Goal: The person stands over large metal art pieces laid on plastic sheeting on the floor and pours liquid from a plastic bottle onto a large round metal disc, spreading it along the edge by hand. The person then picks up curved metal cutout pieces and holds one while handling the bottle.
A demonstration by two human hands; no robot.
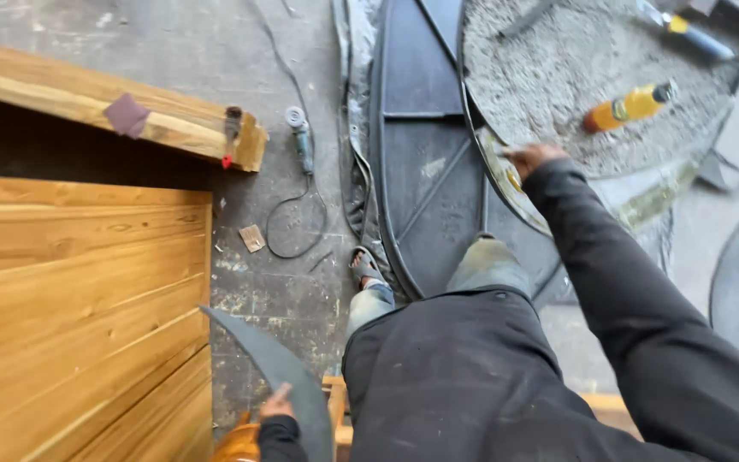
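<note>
My left hand (277,402) is low at the bottom edge. It grips a curved, dark grey sheet (271,359) that tapers to a point up and to the left. An orange object (238,443) sits just below that hand. My right arm in a black sleeve stretches forward, and my right hand (530,158) lies at the rim of a round, grey, gritty top (575,68). Its fingers are curled against a yellowish smear on the rim (503,175). Whether this hand holds a small tool is unclear. My sandalled foot (364,267) stands on the concrete floor.
Stacked wooden panels (79,316) fill the left, with a wooden beam (62,94) above carrying a purple sanding pad (126,115) and a brush (232,133). An angle grinder (301,137) and its cable lie on the floor. A dark oval metal frame (425,162) lies ahead. An orange bottle (630,106) is on the round top.
</note>
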